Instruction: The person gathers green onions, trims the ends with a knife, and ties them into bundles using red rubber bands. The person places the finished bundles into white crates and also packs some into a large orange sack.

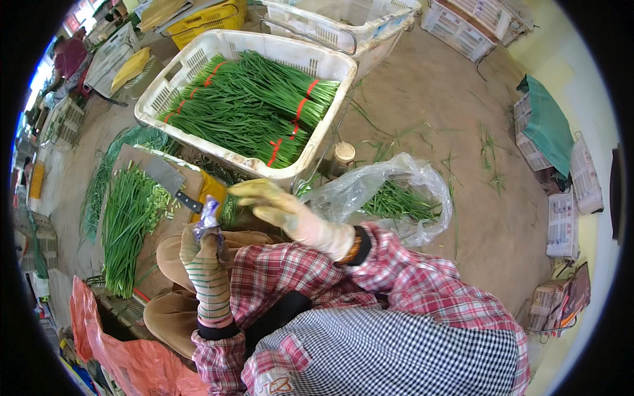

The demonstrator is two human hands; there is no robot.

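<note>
My left hand [205, 260], in a striped knit glove, grips a crumpled purple-and-silver plastic wrapper [208, 218] upright over my knee. My right hand [294, 215], in a pale yellowish glove, is slightly blurred; its fingers are apart and I see nothing held in it. It hovers in front of a white plastic crate [324, 141] full of green chives [237, 109] bundled with red ties. To my left is a board [126, 156] with loose chives [124, 227] and cut pale ends [161, 200]. A cleaver [171, 180] lies at its right edge, black handle towards me.
A clear plastic bag [337, 190] with chive scraps [396, 200] lies right of my hand, near a lidded jar [343, 157]. Stacked white crates [342, 32] stand behind the full crate. An orange-red sheet [133, 361] spreads at lower left. A person [69, 62] sits far left.
</note>
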